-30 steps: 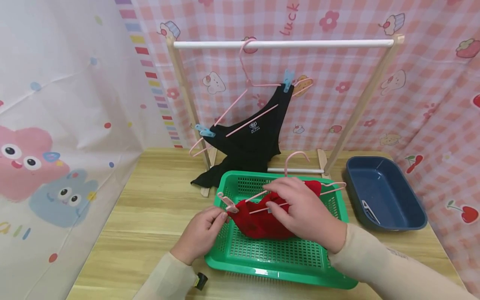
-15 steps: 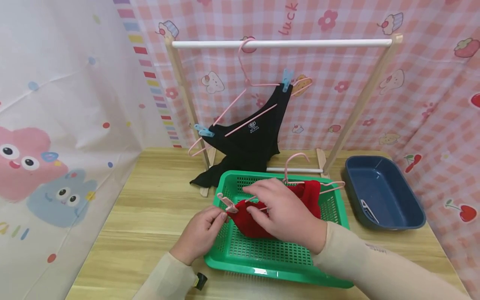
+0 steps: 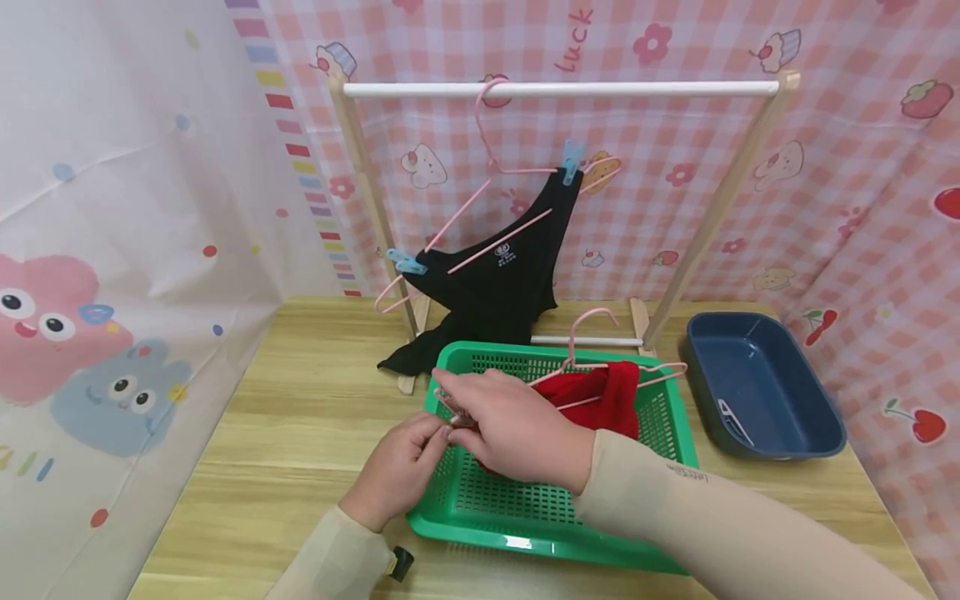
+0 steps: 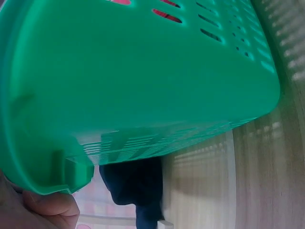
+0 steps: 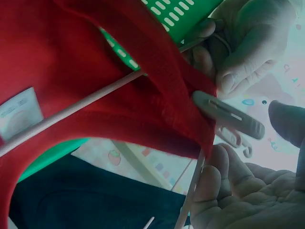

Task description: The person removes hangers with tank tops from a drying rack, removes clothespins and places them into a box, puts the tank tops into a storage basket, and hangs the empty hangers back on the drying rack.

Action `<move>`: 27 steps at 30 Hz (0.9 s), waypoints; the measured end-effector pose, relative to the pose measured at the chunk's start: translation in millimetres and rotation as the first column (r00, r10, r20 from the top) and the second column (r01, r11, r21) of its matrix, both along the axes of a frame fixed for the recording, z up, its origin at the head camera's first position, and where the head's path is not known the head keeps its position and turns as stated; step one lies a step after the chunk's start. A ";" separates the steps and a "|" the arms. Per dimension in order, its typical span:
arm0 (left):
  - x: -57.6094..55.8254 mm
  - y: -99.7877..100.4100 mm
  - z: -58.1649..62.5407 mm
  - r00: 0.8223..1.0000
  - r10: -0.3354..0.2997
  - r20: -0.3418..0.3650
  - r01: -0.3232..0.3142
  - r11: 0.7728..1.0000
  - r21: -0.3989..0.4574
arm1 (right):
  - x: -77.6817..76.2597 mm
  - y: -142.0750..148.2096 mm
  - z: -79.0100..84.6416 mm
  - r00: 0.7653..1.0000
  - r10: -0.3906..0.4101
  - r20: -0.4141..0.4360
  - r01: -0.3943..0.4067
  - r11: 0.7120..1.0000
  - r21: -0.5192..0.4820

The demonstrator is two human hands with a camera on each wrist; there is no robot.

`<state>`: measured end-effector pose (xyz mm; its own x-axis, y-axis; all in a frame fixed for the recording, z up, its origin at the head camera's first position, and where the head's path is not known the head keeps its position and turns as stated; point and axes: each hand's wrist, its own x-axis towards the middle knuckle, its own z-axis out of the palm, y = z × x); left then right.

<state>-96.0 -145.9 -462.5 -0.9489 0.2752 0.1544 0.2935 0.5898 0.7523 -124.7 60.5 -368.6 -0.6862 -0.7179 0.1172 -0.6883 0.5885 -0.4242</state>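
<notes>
A red garment (image 3: 619,400) lies over a pink clothes hanger (image 3: 572,340) above the green basket (image 3: 465,533). My left hand (image 3: 393,475) pinches the hanger's left end at the basket's rim. A pale clothespin (image 5: 233,117) sits on the garment's corner, seen close in the right wrist view. My right hand (image 3: 517,429) reaches across to that corner and partly hides the clothespin in the head view. In the right wrist view its fingertips are by the hanger wire, and its thumb stands apart from the clothespin. Only some left fingers (image 4: 52,205) show in the left wrist view.
Behind, a rack (image 3: 562,88) bears a black garment (image 3: 510,267) on another pink hanger, held by blue clothespins (image 3: 572,160). A dark blue bin (image 3: 780,400) with a pale clothespin (image 3: 735,422) in it stands right. A small black object (image 3: 402,564) lies near the left sleeve.
My right hand has moved left along the hanger, from the middle of the red garment to its left corner and clothespin. The left hand has stayed in place.
</notes>
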 end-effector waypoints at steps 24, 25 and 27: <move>-0.1 -0.3 -0.7 1.000 0.000 -0.009 0.000 1.000 -0.009 | -1.4 -7.2 -7.4 1.000 0.005 -0.015 -0.007 0.998 -0.069; 0.0 -0.3 -0.7 1.000 0.001 -0.010 -0.001 1.000 -0.009 | -1.1 -6.8 -7.8 1.000 0.003 -0.016 -0.004 0.997 -0.080; 0.3 -0.2 -0.7 1.000 0.002 -0.010 -0.002 1.000 -0.009 | -0.5 -6.0 -8.7 1.000 -0.004 -0.020 0.002 0.995 -0.098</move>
